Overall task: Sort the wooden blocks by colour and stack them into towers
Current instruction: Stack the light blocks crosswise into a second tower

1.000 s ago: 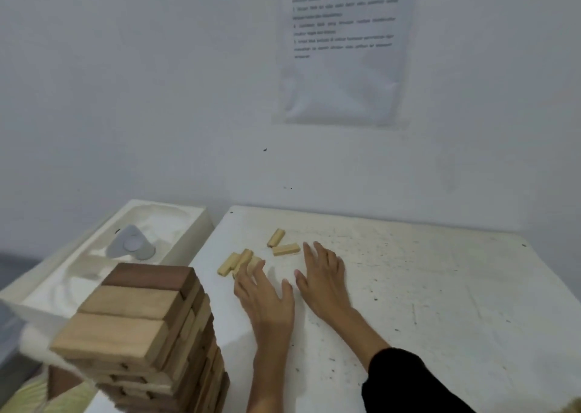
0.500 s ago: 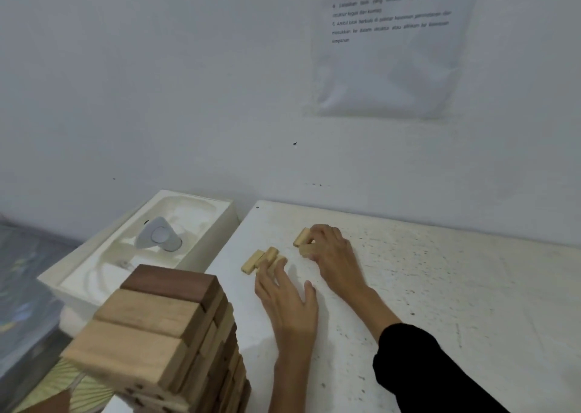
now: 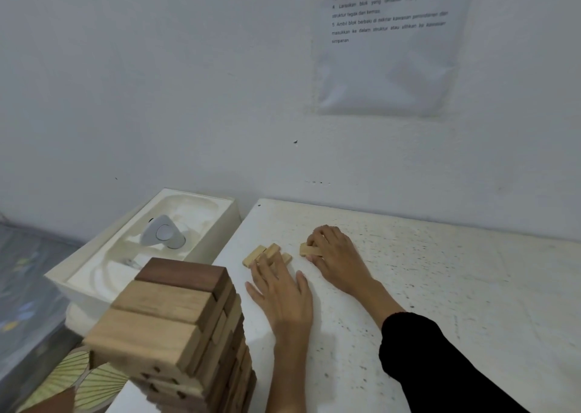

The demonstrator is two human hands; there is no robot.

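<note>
From the head camera, I see both hands low on the white speckled table (image 3: 456, 286), which butts against a pale wall.

The right hand (image 3: 334, 252), its forearm in a black sleeve (image 3: 440, 368), rests on the tabletop with its fingers curled over a pale block (image 3: 305, 249). The thumb is tucked against the block's near side, so the block is pinched between thumb and fingers. I cannot tell whether a 2nd block lies under the palm.

The left hand (image 3: 283, 290) lies palm down just beside it. Its fingers are straight and spread, and their tips rest on a cluster of pale blocks (image 3: 262, 253) lying flat and touching one another on the table. The hand grips nothing. I count at least 3 blocks in the cluster, and the fingers hide part of it.

A block tower (image 3: 176, 324) stands at the near left corner of the table, close to the lens and blurred. Its top layer is 3 blocks side by side, with 1 dark brown block at the far edge and 2 lighter ones nearer.

Left of the table sits a white moulded box (image 3: 220, 220) holding a grey rounded device (image 3: 163, 233). A printed sheet (image 3: 386, 50) hangs on the wall.
</note>
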